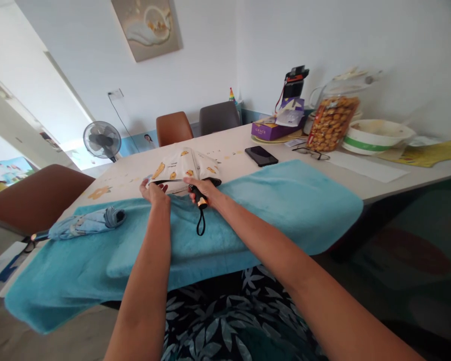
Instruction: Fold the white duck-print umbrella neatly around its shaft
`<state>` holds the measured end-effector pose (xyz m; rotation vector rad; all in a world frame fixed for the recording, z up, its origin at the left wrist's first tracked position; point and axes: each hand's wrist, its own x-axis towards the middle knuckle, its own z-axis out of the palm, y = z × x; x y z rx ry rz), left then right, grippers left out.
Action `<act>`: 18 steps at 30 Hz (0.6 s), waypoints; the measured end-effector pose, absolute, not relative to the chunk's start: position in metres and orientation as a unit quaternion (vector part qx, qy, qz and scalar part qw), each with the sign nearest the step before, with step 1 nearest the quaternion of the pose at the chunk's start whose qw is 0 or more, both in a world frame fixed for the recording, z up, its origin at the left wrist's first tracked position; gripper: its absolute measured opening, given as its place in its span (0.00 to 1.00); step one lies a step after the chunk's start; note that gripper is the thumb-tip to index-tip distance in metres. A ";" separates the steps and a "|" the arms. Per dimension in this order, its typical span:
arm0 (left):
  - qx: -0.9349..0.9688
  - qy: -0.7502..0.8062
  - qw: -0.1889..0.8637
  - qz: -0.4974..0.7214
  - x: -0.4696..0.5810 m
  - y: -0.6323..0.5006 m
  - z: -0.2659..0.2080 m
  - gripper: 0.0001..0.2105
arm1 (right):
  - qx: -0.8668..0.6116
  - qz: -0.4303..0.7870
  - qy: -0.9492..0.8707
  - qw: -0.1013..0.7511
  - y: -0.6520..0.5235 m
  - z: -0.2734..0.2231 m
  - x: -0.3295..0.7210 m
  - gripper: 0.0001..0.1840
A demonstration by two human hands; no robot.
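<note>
The white umbrella (188, 163) is before you, its canopy loosely spread over the table (225, 148), its handle (200, 197) pointing back over the blue cloth (289, 200). Your right hand (207, 192) wraps the handle; your left hand (155, 192) curls at the canopy's near edge, though whether it pinches fabric I can't tell. You seem to be arranging the folds; next calls for a steady handle while you work along that edge. A rolled light-blue umbrella (84, 224) lies left.
</note>
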<state>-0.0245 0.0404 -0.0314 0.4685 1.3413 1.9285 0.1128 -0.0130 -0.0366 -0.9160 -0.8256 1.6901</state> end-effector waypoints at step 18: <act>0.200 0.476 0.387 0.764 -0.015 0.035 -0.026 0.16 | -0.407 0.668 -0.329 0.529 -0.011 -0.032 0.119 0.14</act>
